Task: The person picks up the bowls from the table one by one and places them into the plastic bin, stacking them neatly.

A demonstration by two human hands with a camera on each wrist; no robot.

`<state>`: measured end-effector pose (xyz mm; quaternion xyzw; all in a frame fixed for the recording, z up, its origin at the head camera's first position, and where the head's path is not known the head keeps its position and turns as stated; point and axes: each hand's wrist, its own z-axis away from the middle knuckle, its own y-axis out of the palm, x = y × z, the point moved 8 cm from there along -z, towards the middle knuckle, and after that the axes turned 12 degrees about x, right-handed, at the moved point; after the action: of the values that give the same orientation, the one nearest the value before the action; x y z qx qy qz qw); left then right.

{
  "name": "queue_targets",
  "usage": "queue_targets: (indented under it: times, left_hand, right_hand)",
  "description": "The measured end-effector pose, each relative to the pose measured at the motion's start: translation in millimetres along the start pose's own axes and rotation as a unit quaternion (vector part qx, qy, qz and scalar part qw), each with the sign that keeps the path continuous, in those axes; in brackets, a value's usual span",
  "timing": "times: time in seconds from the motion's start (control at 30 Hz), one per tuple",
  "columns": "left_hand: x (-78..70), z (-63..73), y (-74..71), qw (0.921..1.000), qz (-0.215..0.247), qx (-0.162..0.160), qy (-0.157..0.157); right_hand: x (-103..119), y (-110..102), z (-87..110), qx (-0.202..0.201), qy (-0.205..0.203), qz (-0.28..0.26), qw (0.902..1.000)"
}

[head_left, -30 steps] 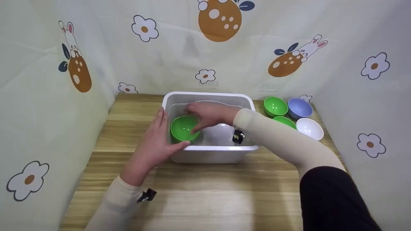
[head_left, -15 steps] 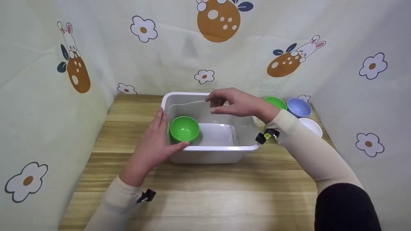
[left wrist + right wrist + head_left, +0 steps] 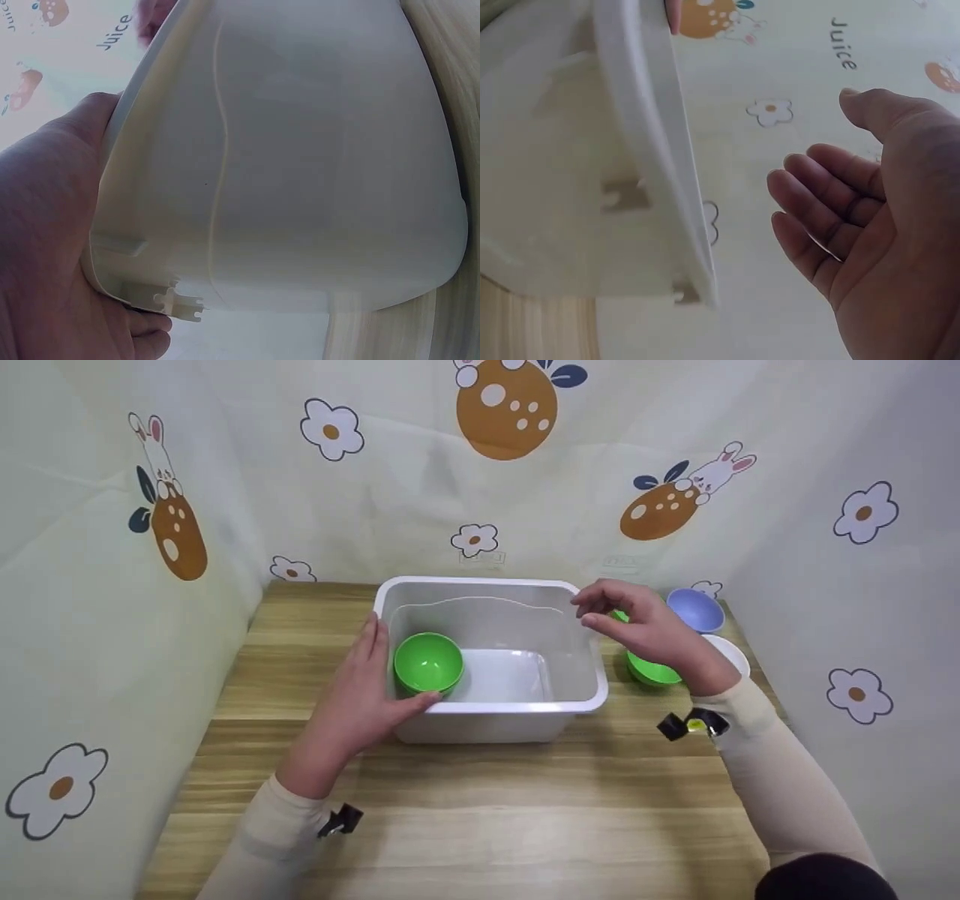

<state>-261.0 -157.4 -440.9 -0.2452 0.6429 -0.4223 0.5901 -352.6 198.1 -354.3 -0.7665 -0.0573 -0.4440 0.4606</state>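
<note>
My left hand [image 3: 351, 706] grips the rim of a white plastic bin [image 3: 517, 708] at its near left corner, the thumb over the front rim and the fingers along the left side. Inside the bin, at its left end, a green bowl [image 3: 429, 661] sits upright. My right hand [image 3: 646, 624] hangs in the air just past the bin's right rim, fingers loosely bent and holding nothing. Below and around it stand a green bowl [image 3: 651, 670], a second green bowl [image 3: 619, 616] mostly hidden by the hand, a blue bowl [image 3: 696, 610] and a partly covered white bowl [image 3: 729, 655].
The bin and bowls stand on a wood-grain table [image 3: 480, 817]. A pale curtain [image 3: 405, 480] printed with flowers and rabbits closes in the back and both sides, close behind the bin and the bowls.
My right hand has come up out of the bin and moved right, over the rim towards the loose bowls, leaving the green bowl inside. The left hand has stayed on the bin.
</note>
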Motion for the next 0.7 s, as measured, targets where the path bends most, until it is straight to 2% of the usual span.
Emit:
queue_targets:
  times: [0.3,0.53,0.7]
  left_hand:
    - [-0.4,0.5,0.1,1.0000,0.005,-0.001,0.004]
    - [0.2,0.0,-0.7,1.0000,0.001,-0.004,0.005]
    - [1.0,-0.7,-0.3,0.9999,-0.003,-0.004,0.011]
  right_hand:
    - [-32,-10,60.0,-0.081,0.068,-0.015,0.9943]
    - [-59,-13,99.6,-0.136,0.090,-0.031,0.9861]
    - [-79,-16,123.3,-0.178,0.109,-0.054,0.9764]
